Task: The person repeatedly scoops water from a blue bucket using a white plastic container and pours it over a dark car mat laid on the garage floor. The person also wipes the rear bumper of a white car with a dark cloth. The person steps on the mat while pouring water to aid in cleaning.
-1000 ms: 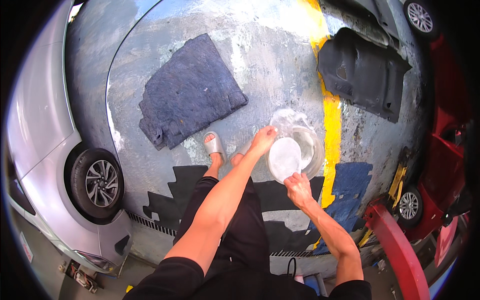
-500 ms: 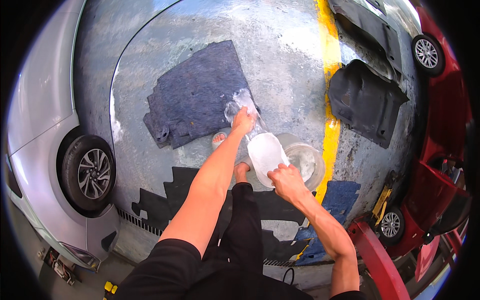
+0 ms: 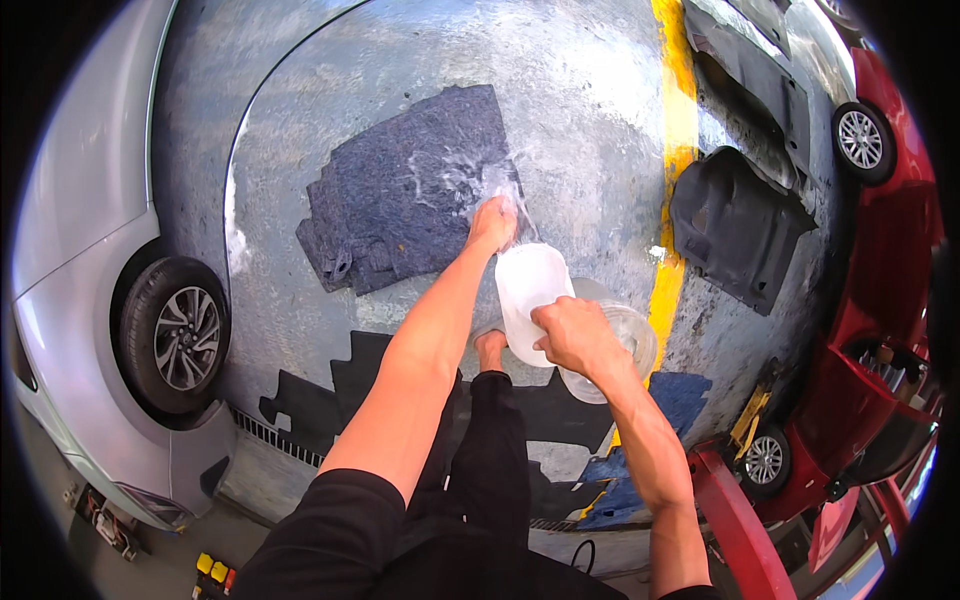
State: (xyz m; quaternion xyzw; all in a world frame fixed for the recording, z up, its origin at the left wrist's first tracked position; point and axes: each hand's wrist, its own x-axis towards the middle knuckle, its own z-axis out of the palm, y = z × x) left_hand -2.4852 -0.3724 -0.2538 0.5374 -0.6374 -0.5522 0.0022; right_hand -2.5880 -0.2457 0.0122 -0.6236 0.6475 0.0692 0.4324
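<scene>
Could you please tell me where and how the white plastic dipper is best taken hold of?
Probably by the near right edge of the white plastic dipper, coming from the person's right, where the right grip holds it. Clear water runs from its far end toward the dark blue-grey fabric mat, so this hold leaves the pouring side free. Any handle is hidden there.
</scene>
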